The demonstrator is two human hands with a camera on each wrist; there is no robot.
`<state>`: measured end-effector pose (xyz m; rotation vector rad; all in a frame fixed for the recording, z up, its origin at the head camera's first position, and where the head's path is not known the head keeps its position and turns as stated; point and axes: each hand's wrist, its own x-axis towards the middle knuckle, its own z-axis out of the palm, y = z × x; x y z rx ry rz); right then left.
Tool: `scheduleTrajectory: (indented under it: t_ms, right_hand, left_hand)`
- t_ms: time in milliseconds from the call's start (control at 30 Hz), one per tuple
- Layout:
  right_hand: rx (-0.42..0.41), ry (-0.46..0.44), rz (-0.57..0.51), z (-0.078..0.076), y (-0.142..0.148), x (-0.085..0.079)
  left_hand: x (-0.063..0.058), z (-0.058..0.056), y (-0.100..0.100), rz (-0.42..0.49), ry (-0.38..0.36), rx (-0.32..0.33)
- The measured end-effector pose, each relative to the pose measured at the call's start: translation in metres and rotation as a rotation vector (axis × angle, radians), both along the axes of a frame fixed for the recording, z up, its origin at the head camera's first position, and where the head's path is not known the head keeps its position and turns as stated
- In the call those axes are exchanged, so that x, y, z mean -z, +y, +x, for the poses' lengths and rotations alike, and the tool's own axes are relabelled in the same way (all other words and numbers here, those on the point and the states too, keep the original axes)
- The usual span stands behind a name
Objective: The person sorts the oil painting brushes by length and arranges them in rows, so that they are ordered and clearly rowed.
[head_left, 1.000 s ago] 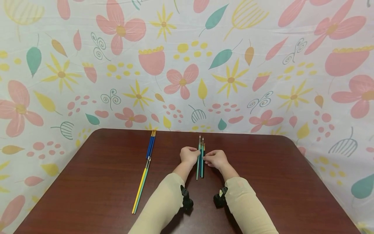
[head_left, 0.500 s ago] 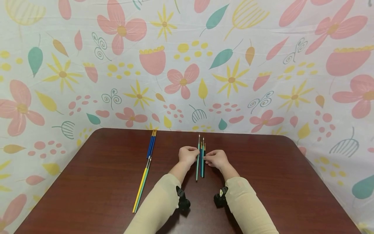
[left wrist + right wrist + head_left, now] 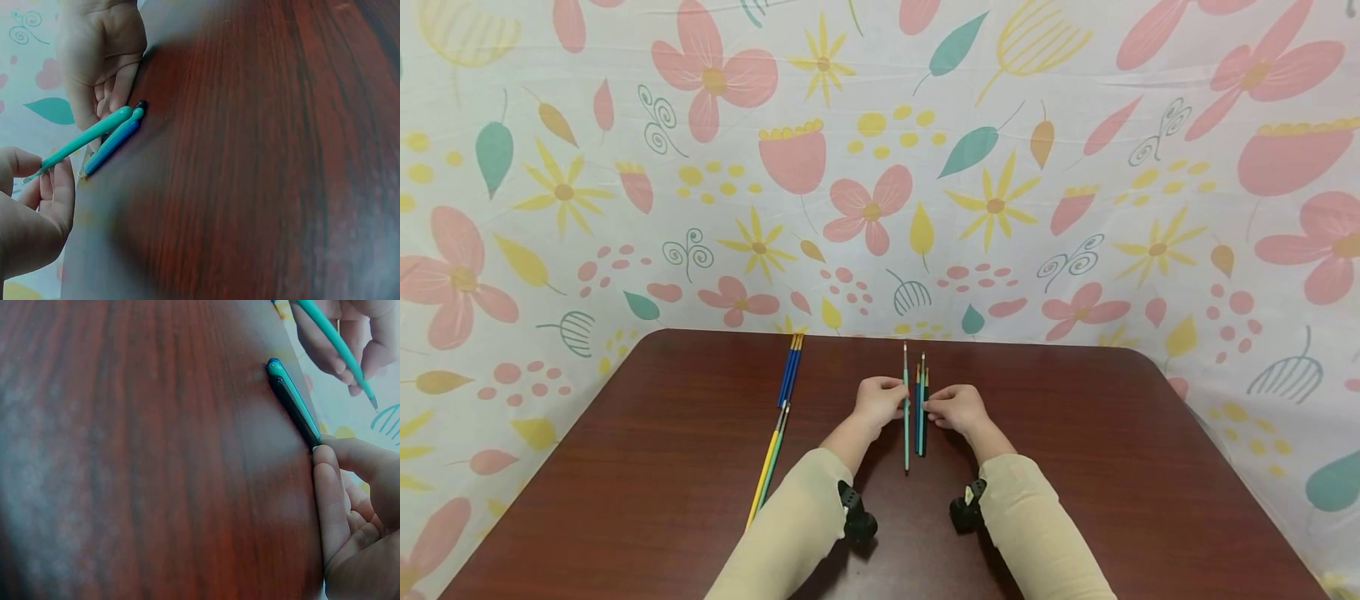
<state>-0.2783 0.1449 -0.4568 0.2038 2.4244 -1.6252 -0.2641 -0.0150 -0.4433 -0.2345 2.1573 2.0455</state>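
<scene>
My left hand [image 3: 878, 402] pinches a slim teal paintbrush [image 3: 906, 446] between thumb and fingers, bristles pointing to the far edge. In the left wrist view that brush is raised over the others. Just right of it, a blue paintbrush [image 3: 112, 150], a second teal paintbrush [image 3: 921, 437] and a black paintbrush [image 3: 292, 409] lie side by side on the table. My right hand [image 3: 957, 408] holds the black one at its right side, thumb and forefinger on its far part, which the fingertips partly hide.
On the left of the brown table [image 3: 1075, 500], several blue paintbrushes [image 3: 789, 371] lie near the far edge. Nearer are a yellow paintbrush [image 3: 764, 471] and a green paintbrush [image 3: 775, 458], lower ends behind my left sleeve [image 3: 790, 521]. A flowered cloth [image 3: 880, 167] hangs behind.
My left hand has drawn the teal paintbrush a little left, away from the other three, and the brush has turned straighter. My right hand has stayed nearly still.
</scene>
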Motion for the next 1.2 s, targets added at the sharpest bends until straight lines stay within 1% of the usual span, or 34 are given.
scheduleTrajectory:
  t_ms: [200, 400, 500, 633, 867, 1000, 1200]
  right_hand:
    - [-0.004, 0.005, -0.003, -0.001, 0.001, 0.001]
    - [-0.001, -0.001, -0.008, -0.001, 0.001, 0.000]
    - [0.000, -0.005, -0.009, -0.001, 0.001, 0.000]
    - [0.000, -0.005, -0.007, -0.001, 0.001, 0.000]
    - [-0.003, 0.005, -0.009, -0.001, 0.001, 0.001]
    - [-0.002, 0.001, -0.009, -0.001, 0.001, 0.002]
    - [0.001, -0.002, -0.006, -0.001, 0.001, 0.002]
  left_hand:
    - [-0.003, 0.002, -0.007, 0.005, 0.003, 0.040]
    - [-0.003, 0.002, -0.014, 0.012, 0.013, 0.054]
    - [-0.005, 0.003, -0.018, 0.015, 0.007, 0.062]
    - [-0.009, 0.006, -0.025, 0.013, -0.001, 0.074]
    - [-0.012, 0.011, -0.039, 0.015, 0.012, 0.103]
    - [-0.014, 0.013, -0.047, 0.005, 0.014, 0.105]
    - [-0.016, 0.016, -0.058, -0.001, 0.008, 0.083]
